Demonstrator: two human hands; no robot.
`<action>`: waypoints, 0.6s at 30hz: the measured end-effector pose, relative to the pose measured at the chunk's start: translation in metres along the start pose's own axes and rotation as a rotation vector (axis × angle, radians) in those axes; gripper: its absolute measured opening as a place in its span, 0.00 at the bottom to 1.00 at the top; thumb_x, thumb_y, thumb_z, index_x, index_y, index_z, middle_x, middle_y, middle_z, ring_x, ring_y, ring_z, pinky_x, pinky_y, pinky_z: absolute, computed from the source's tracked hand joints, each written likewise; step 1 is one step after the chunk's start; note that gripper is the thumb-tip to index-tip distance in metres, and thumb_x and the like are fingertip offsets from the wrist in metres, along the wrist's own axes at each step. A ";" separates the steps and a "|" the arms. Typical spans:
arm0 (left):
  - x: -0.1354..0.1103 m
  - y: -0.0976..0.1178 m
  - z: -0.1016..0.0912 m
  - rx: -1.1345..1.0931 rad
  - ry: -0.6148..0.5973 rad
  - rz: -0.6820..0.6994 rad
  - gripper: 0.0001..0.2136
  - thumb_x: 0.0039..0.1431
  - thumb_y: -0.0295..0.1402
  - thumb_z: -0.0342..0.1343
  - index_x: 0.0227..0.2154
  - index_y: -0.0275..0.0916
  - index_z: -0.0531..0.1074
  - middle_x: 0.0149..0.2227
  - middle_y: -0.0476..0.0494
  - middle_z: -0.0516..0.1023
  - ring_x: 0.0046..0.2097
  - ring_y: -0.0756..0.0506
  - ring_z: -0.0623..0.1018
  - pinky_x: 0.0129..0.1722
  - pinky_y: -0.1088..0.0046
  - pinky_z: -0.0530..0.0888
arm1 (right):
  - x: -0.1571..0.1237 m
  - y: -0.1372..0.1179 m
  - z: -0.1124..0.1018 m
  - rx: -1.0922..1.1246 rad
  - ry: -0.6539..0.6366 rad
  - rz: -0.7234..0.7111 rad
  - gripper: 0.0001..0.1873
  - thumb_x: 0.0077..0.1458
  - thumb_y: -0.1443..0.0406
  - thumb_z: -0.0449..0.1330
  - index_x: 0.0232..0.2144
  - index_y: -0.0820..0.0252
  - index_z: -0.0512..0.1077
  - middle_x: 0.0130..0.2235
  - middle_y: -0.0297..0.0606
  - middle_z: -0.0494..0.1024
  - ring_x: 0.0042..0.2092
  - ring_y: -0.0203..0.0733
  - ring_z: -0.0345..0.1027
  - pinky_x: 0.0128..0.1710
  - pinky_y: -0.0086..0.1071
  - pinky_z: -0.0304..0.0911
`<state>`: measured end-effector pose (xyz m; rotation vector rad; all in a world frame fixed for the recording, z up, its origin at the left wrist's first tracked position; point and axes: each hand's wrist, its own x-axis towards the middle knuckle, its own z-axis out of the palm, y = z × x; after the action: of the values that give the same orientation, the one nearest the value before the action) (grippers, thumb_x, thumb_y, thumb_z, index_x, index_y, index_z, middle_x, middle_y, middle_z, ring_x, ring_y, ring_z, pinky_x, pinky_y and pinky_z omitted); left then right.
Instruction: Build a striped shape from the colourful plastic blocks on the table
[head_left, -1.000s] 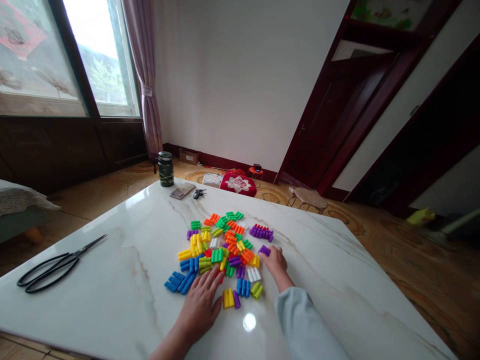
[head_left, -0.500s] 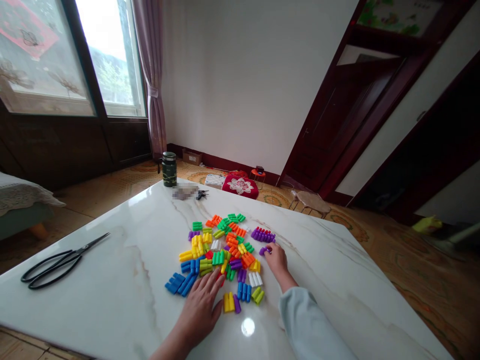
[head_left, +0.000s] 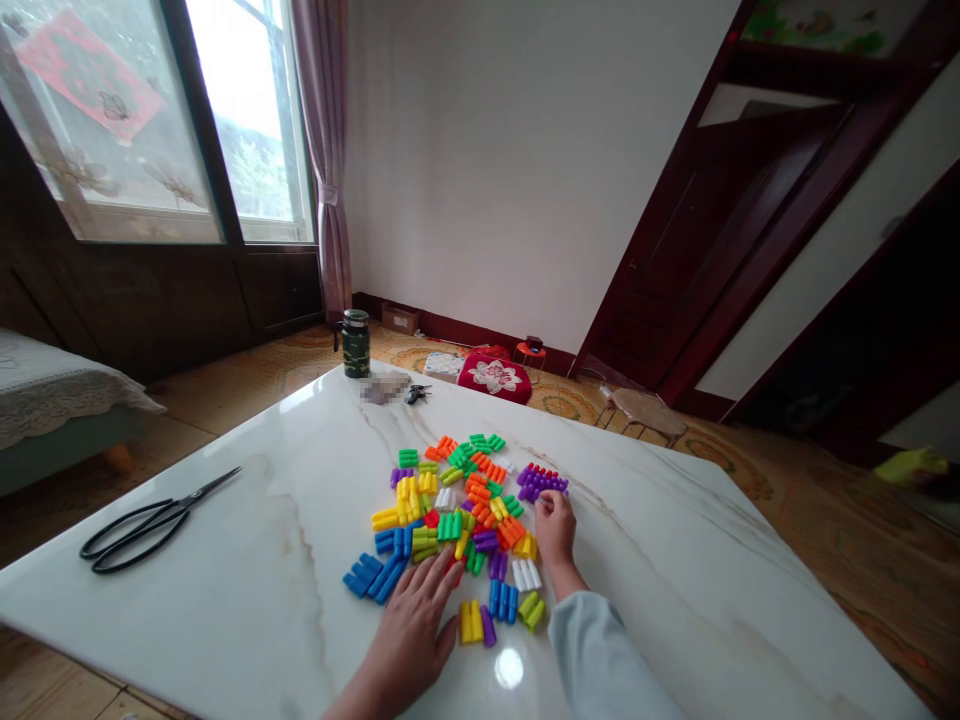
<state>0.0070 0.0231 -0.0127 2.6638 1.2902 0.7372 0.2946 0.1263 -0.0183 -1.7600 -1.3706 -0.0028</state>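
Note:
Colourful plastic building blocks (head_left: pixel 449 526), shaped like joined short tubes, lie in a loose pile on a white marbled table (head_left: pixel 300 620). My left hand (head_left: pixel 420 615) rests palm down at the pile's near side, fingers stretched out, over or beside a red block that it partly hides. To the pile's right is a row of purple blocks with red ends (head_left: pixel 541 480). At this row's near edge my right hand (head_left: pixel 556 525) pinches a purple block, mostly hidden by the fingers. Below it lie white blocks (head_left: pixel 526 574) and blue blocks (head_left: pixel 503 600).
Black-handled scissors (head_left: pixel 157 522) lie at the table's left. A dark green camouflage flask (head_left: pixel 356 345) stands at the far corner, beside a blurred item and a small black object (head_left: pixel 418 394). Beyond the table are a red flowered cushion (head_left: pixel 495 376) and a stool (head_left: pixel 646 413).
My right hand has brought the purple block up against the row's near edge, where it was separate before. My left hand stays on the pile. The whole view has shifted slightly.

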 end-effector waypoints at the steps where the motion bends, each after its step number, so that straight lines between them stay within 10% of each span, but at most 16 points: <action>1: 0.000 0.000 0.000 0.001 -0.003 -0.003 0.27 0.61 0.34 0.49 0.64 0.46 0.55 0.65 0.43 0.59 0.61 0.38 0.65 0.58 0.56 0.65 | -0.003 0.000 -0.001 0.008 -0.001 -0.014 0.12 0.52 0.67 0.50 0.33 0.63 0.73 0.36 0.46 0.77 0.36 0.42 0.71 0.40 0.35 0.67; 18: 0.001 0.002 -0.004 0.015 -0.026 -0.009 0.27 0.61 0.34 0.48 0.64 0.45 0.55 0.66 0.45 0.57 0.62 0.40 0.64 0.59 0.59 0.63 | -0.009 0.004 0.000 -0.023 -0.145 -0.172 0.25 0.49 0.74 0.46 0.43 0.60 0.78 0.44 0.43 0.79 0.47 0.43 0.71 0.51 0.36 0.64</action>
<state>0.0071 0.0222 -0.0077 2.6686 1.3061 0.6925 0.2945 0.1194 -0.0256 -1.6834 -1.6296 0.0151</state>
